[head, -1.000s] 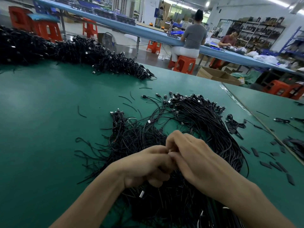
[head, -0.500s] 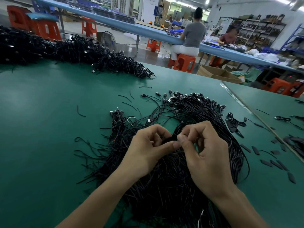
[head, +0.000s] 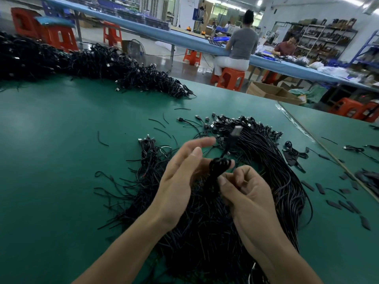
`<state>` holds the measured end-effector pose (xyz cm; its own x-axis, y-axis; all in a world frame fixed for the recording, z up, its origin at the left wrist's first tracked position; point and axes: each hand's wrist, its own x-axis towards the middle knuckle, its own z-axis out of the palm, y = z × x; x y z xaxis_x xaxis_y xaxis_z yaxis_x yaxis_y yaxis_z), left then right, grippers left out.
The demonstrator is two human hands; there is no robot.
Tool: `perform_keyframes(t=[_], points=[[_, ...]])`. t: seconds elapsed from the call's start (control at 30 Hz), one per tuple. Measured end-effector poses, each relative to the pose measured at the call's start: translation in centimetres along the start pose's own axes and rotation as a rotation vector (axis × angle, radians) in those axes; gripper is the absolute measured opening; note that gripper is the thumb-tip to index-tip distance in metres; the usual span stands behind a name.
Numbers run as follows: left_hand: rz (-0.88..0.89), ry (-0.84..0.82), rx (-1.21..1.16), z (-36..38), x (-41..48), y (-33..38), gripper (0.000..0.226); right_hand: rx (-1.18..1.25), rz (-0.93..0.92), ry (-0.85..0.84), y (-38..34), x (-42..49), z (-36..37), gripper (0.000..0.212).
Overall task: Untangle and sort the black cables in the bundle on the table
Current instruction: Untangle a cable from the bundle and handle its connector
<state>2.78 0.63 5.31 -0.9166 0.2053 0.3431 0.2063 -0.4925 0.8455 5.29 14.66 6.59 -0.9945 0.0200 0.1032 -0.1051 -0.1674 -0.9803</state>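
The right hand (head: 246, 191) pinches a coiled cable (head: 218, 165) between thumb and curled fingers, gripping it low on the coil. The coil stands up from that grip toward 11 o'clock of the hand, raised above the table (head: 61, 160). One free end rises from the coil toward 1 o'clock and ends in a blurred plug (head: 236, 130).

The left hand (head: 180, 177) sits at 9 o'clock of the coil, released, palm turned inward and fingers straight. One of its fingertips shows just past the coil at 3 o'clock. Whether those fingers touch the coil cannot be told.

Beneath both hands lies the bundle (head: 205, 232) of black cables. It spreads from 6 o'clock near the wrists and curves round to 1 o'clock, where its plugs gather. Loose ends splay out of it toward 9 o'clock.

A far heap (head: 82, 64) of black cables runs along the table edge at 10 o'clock, well apart from the hands. Short black strips (head: 320, 188) lie scattered on the green surface at 3 o'clock.
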Motion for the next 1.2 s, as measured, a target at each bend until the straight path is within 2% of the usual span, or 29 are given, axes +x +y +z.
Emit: perform_keyframes(t=[0.1,0.13,0.2,0.3,0.43,0.53,0.67,0.77,0.87,0.97,1.1,1.2], points=[[0.065,0.012,0.085,0.3,0.1,-0.3,0.007,0.024,-0.018,-0.011,-0.7,0.4,-0.5,0.034],[0.090,0.004,0.154,0.2,0.0,-0.4,0.006,0.003,-0.034,-0.003,-0.9,0.5,-0.6,0.034],[0.123,-0.022,0.341,0.0,-0.1,-0.8,0.019,-0.097,-0.087,0.046,-1.2,0.9,-1.0,0.036],[0.076,0.051,0.587,-0.4,-0.2,-1.3,0.035,-0.327,-0.208,0.091,-1.5,1.2,-1.1,0.038],[-0.023,0.112,0.600,-0.3,0.0,-1.9,0.032,-0.361,-0.278,0.023,-1.9,0.8,-0.6,0.043],[-0.024,0.165,0.418,-0.3,0.1,-1.6,0.027,-0.366,-0.289,-0.084,-1.5,0.1,-0.2,0.041],[-0.042,0.200,0.139,-0.7,0.5,-0.5,0.011,-0.373,-0.198,-0.084,-0.4,0.0,-0.4,0.041],[-0.053,0.127,0.027,-0.5,0.5,-0.1,0.025,-0.336,-0.126,-0.064,0.0,0.3,-1.0,0.040],[-0.007,0.038,0.071,-0.2,0.2,-0.2,0.025,-0.300,-0.118,-0.046,-0.1,0.8,-1.4,0.042],[0.072,-0.035,0.221,0.0,-0.1,-0.5,0.006,-0.254,-0.147,-0.011,-0.6,1.3,-1.8,0.043],[0.114,0.076,0.676,-0.1,-0.4,-1.3,0.031,-0.347,-0.215,0.080,-1.0,1.6,-1.9,0.044],[0.042,0.169,0.647,-0.1,-0.3,-1.7,0.033,-0.339,-0.264,0.061,-1.2,1.2,-1.4,0.045]])
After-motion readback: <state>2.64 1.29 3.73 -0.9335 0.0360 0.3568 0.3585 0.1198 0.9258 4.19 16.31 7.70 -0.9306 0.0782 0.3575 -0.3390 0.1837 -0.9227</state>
